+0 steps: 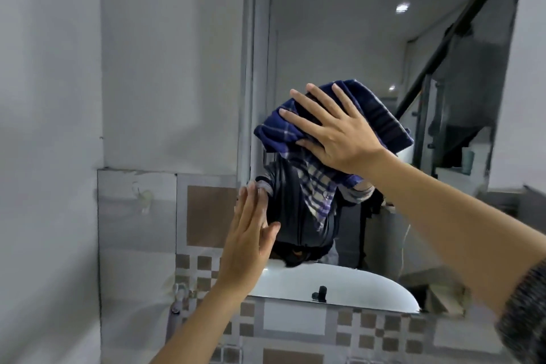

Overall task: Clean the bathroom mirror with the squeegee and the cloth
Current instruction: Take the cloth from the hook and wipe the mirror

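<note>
The bathroom mirror (369, 38) hangs on the wall ahead of me, tilted in view. My right hand (334, 130) lies flat, fingers spread, pressing a blue checked cloth (277, 130) against the glass near the mirror's middle. A lighter checked part of the cloth hangs down below the hand. My left hand (251, 236) rests flat with fingers together at the mirror's lower left edge and holds nothing. No squeegee is in view.
The mirror reflects a white basin (339, 284) with a dark tap (320, 292). Brown and white checked tiles (369, 331) run below the mirror. A plain grey wall (118, 68) lies to the left, with a small pipe fitting (177, 301) low down.
</note>
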A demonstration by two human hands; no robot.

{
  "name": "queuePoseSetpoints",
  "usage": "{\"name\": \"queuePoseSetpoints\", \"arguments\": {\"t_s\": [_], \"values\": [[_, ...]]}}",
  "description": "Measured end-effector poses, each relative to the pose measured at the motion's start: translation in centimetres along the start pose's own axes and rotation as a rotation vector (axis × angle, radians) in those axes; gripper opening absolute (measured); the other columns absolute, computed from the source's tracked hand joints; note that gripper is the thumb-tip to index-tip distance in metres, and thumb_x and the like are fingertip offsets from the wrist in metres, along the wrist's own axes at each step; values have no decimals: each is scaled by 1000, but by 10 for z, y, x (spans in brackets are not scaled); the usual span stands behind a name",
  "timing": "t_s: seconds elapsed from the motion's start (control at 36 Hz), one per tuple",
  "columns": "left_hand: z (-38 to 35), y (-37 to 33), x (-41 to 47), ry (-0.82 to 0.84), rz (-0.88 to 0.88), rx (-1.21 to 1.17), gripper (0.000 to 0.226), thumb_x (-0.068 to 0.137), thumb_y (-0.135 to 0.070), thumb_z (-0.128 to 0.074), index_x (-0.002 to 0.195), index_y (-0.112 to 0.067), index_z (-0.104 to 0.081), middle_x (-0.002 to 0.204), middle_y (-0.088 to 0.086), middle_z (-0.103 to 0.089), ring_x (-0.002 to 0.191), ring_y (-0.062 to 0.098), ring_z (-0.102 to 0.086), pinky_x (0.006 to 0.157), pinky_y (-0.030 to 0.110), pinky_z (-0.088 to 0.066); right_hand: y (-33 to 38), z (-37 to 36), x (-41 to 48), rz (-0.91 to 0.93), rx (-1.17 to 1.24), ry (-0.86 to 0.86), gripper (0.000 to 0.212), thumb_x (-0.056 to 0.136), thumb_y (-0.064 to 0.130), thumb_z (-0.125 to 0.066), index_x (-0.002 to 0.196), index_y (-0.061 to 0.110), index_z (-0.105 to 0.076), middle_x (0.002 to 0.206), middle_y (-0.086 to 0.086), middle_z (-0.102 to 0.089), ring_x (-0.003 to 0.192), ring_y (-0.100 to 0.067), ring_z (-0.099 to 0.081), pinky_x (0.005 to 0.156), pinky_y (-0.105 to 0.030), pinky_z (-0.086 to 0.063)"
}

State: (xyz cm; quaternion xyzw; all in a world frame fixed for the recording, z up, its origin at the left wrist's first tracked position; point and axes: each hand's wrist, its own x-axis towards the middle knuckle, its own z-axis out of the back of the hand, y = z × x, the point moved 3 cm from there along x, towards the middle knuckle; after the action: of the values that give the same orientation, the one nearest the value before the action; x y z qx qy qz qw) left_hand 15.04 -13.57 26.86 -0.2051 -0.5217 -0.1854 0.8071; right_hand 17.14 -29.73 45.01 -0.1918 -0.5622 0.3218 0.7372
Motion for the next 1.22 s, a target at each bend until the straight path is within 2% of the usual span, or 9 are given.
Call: {"name": "queuePoseSetpoints", "arguments": {"t_s": [0.11,0.22,0.36,0.47,0.56,0.69,0.75,0.92,1.22], "values": [[3,0,3,-12,-20,46,71,90,-25,-56,145,-5,-17,156,10,-11,144,25,-9,117,34,-13,-37,9,-19,-57,-23,15,52,96,49,-26,146,32,-23,155,-3,-25,144,-27,-20,118,-47,-10],[12,-5,29,-43,-37,46,68,92,-27,-51,146,-10,-14,156,7,-11,144,20,-9,117,30,-10,-76,17,-38,-204,-20,1,54,96,50,-24,146,33,-19,156,-2,-23,144,-25,-18,118,-45,-7],[31,-13,102,-120,-110,105,59,94,-33,-36,145,-8,-18,154,9,-17,143,21,-14,114,41,-22,-115,20,-68,-522,62,-89,55,95,48,-25,147,32,-15,157,-2,-20,145,-24,-13,118,-44,-4],[50,-21,166,-176,-140,182,59,94,-38,-26,143,-4,-26,152,13,-23,141,23,-17,116,39,-18,-126,18,-87,-752,110,-165,54,96,48,-24,147,33,-15,157,0,-17,146,-21,-9,119,-41,0],[66,-26,198,-205,-178,240,58,94,-36,-26,143,-5,-27,153,13,-21,142,23,-15,117,34,-12,-119,12,-98,-938,173,-233,54,96,47,-25,147,33,-14,158,-1,-16,146,-21,-7,118,-40,1],[79,-17,215,-168,-247,287,56,97,-30,-40,144,-7,-22,154,12,-15,143,23,-11,117,37,-13,-90,-1,-110,-1390,322,-358,55,98,43,-31,148,30,-13,158,-2,-13,146,-23,-8,118,-45,-1],[81,-12,214,-149,-283,292,57,97,-31,-40,144,-7,-21,155,12,-15,143,23,-11,117,36,-14,-69,-8,-110,-1482,341,-379,57,97,44,-31,148,28,-13,158,-3,-13,146,-24,-8,117,-46,-1],[85,-5,216,-76,-315,256,60,96,-34,-42,146,-10,-19,156,8,-10,144,21,-7,116,33,-13,-1,-22,-85,-1441,320,-385,59,93,47,-27,148,25,-18,157,-5,-17,145,-26,-11,115,-48,-1],[103,1,218,65,-388,193,63,94,-30,-49,146,-13,-18,157,2,-5,143,14,-2,112,27,-12,104,-29,-11,-923,296,-295,53,95,43,-36,145,28,-28,154,-9,-27,143,-29,-20,115,-50,-8]]}}
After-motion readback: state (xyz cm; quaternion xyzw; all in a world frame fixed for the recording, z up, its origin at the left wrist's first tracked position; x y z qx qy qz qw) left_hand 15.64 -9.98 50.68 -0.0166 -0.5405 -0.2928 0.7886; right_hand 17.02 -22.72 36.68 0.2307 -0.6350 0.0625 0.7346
